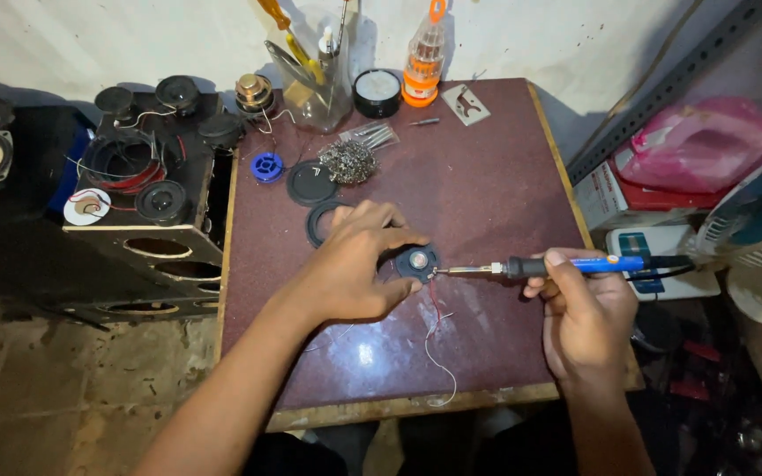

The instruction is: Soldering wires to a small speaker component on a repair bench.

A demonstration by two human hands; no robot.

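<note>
My left hand (359,260) rests on the maroon table (487,176), fingers closed around the rim of a small round black speaker (418,261) with a silver centre. My right hand (579,308) grips a soldering iron (557,264) with a black and blue handle, held level. Its metal tip touches the speaker's right edge. Thin red and white wires (437,339) trail from the speaker toward the table's front edge.
At the back of the table are a metal wool ball (348,161), black rings (312,183), a blue spool (267,167), a clear tool jar (324,84), a round tin (377,92) and an orange-capped bottle (424,55). A speaker box (152,194) stands left; a pink bag (707,145) and fan (756,216) right.
</note>
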